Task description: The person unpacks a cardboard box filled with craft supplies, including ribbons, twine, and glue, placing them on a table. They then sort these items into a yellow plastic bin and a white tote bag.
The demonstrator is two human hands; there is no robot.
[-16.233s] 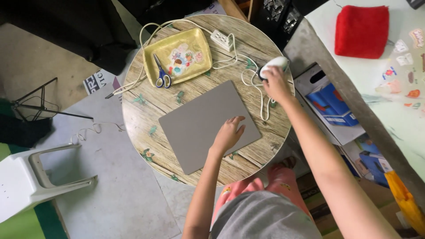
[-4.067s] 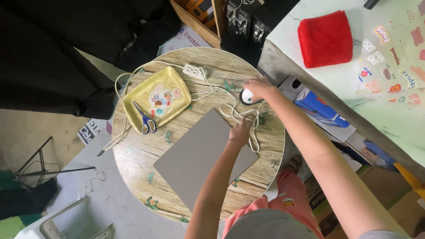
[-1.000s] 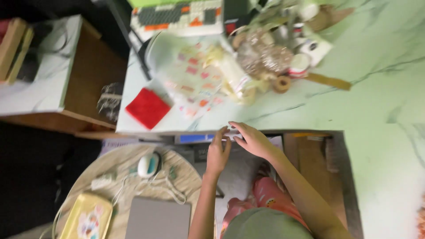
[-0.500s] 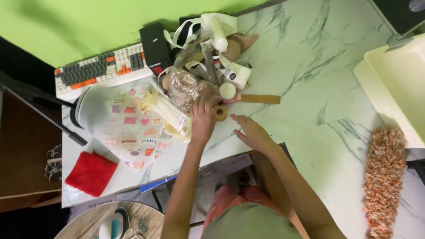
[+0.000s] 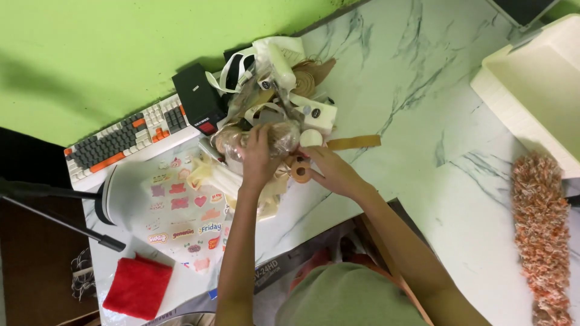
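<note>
My left hand [image 5: 260, 158] rests on a crinkled clear plastic bag [image 5: 284, 136] in a heap of craft supplies on the marble table [image 5: 423, 121]. The fingers press into the bag. My right hand [image 5: 329, 170] lies just right of it, fingers around a small brown tape roll [image 5: 300, 171]. A strip of brown tape [image 5: 353, 143] runs out to the right. White containers [image 5: 317, 115] and a white strap [image 5: 232, 66] sit at the back of the heap.
A grey and orange keyboard [image 5: 121, 142], a black box [image 5: 198, 98], a sticker sheet [image 5: 181, 211] and a red cloth [image 5: 138, 287] lie to the left. A white tray [image 5: 538, 90] and a fuzzy orange duster [image 5: 541, 235] are at the right.
The view has swung from the round wooden table to the marble table. Both hands have moved up into the supply heap, the right one now around the tape roll.
</note>
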